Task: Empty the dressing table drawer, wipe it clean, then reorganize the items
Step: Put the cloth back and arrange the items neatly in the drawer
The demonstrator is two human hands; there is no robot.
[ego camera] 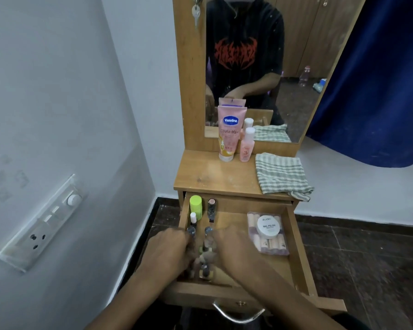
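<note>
Where fingers [188, 236] meet, bottles [204, 256] cluster.

Pink tube [229, 133] with a blue logo, pink bottle [247, 145] capped white, my green-and-white checked cloth [280, 173] on the tan wood top [212, 173]. Lime-green cap [195, 204] in the drawer [296, 246], white round tub [268, 226], deep blue curtain [379, 79].

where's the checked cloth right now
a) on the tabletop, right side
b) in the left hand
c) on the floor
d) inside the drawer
a: the cloth lies folded on the right of the tabletop, its corner hanging over the front edge above the open drawer.
</note>
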